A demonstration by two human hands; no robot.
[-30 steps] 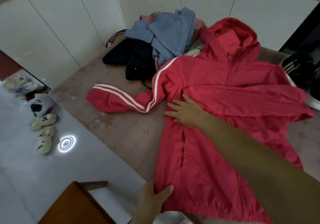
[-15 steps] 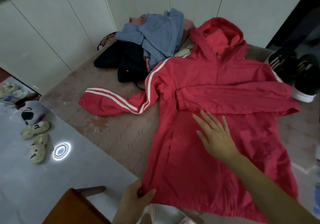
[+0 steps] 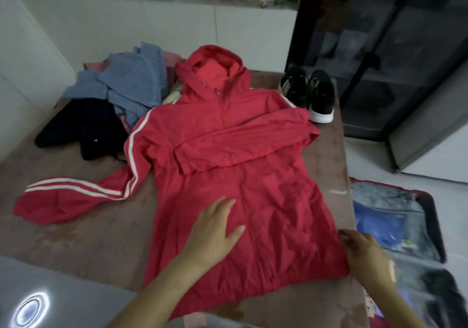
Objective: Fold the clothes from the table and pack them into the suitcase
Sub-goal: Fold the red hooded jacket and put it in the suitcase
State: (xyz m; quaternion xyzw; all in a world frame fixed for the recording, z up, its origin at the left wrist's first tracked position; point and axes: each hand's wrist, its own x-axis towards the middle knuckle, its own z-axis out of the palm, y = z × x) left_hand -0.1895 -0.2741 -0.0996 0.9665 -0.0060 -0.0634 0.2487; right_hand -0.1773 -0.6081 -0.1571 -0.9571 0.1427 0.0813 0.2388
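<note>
There it was, the red hooded jacket [image 3: 253, 201], spread front-up across the tabletop [image 3: 88, 239], hood pointing away from me. My left hand [image 3: 215, 229] lay flat on its lower front, fingers straight and released, palm pressing the fabric down. My right hand [image 3: 364, 254] was at the jacket's right edge just above the hem, fingers curled and grasping the cloth there. One sleeve [image 3: 243, 145] lay folded across the chest. The other, the striped sleeve [image 3: 71, 196], sprawled out to my left on the bare tabletop, white stripes up. At the far left sat the rest of the pile: a blue knit sweater [image 3: 131, 84] against the jacket's shoulder, and a dark garment [image 3: 76, 125] on the nearer side of it. A pair of black sneakers [image 3: 309, 92] stood at the far right corner, just beside the jacket. Off the tabletop's right edge, lower down, the suitcase [image 3: 434, 224] lay open, with blue things in clear wrapping inside, too blurred to name.
</note>
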